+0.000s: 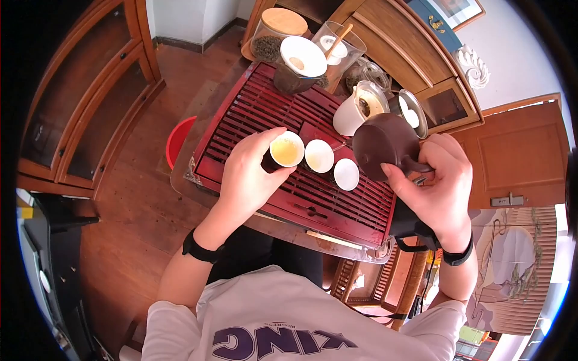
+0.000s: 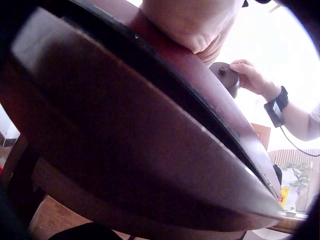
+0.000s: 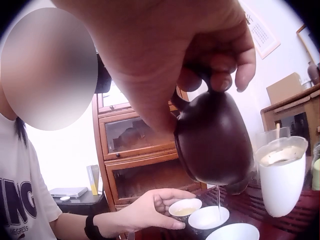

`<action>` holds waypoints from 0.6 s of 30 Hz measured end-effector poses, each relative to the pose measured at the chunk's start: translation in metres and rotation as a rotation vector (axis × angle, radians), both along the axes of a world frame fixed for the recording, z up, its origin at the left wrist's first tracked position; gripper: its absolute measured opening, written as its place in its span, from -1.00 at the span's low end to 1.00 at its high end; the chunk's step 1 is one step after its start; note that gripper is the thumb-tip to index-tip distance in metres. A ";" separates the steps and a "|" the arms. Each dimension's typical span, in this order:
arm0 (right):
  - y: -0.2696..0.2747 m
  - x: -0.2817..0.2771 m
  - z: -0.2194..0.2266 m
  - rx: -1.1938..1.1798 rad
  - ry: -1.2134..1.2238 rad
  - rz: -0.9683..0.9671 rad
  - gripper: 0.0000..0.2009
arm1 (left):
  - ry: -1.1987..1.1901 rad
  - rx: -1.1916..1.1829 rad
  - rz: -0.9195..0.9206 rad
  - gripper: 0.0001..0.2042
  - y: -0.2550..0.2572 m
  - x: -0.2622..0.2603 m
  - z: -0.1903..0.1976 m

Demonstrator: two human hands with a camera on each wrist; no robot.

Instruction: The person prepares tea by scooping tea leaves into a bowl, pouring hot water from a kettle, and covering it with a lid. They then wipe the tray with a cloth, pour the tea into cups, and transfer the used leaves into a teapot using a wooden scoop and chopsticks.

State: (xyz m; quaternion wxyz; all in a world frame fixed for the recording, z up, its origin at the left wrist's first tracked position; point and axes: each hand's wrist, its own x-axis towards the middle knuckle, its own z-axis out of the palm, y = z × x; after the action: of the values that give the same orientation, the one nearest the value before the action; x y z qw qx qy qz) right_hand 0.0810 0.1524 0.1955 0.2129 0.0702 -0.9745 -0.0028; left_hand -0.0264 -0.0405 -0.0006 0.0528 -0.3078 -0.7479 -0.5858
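Note:
In the head view the left hand (image 1: 248, 171) grips a small cup (image 1: 286, 149) of yellow liquid between thumb and fingers, at the left end of a row of cups. The right hand (image 1: 442, 180) holds a dark brown teapot (image 1: 385, 144) by its handle, tilted. A thin stream falls from it into the middle cup (image 1: 319, 156), plain in the right wrist view, where the teapot (image 3: 215, 140) hangs above that cup (image 3: 207, 218). The third cup (image 1: 346, 175) stands to the right, its inside white. The left wrist view shows mostly the tray's side (image 2: 125, 125).
The cups are on a slatted red tea tray (image 1: 241, 108). A white pitcher (image 1: 349, 117) stands behind the teapot, a lidded metal bowl (image 1: 412, 111) beside it. At the back are a strainer (image 1: 303, 57) on a dark vessel and a glass jar (image 1: 268, 45) with a wooden lid.

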 end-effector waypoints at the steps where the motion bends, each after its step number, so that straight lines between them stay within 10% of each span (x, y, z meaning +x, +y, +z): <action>1: 0.000 0.000 0.004 0.000 0.000 0.000 -0.58 | 0.000 0.003 -0.001 -0.41 0.000 0.000 0.000; 18: -0.002 0.001 0.009 -0.003 0.015 0.028 -0.57 | -0.001 -0.006 -0.003 -0.40 0.000 0.000 0.000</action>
State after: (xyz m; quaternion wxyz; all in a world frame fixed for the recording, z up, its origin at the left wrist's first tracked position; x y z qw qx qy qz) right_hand 0.0822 0.1505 0.2045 0.2206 0.0834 -0.9718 0.0010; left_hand -0.0263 -0.0406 -0.0002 0.0505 -0.3087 -0.7491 -0.5839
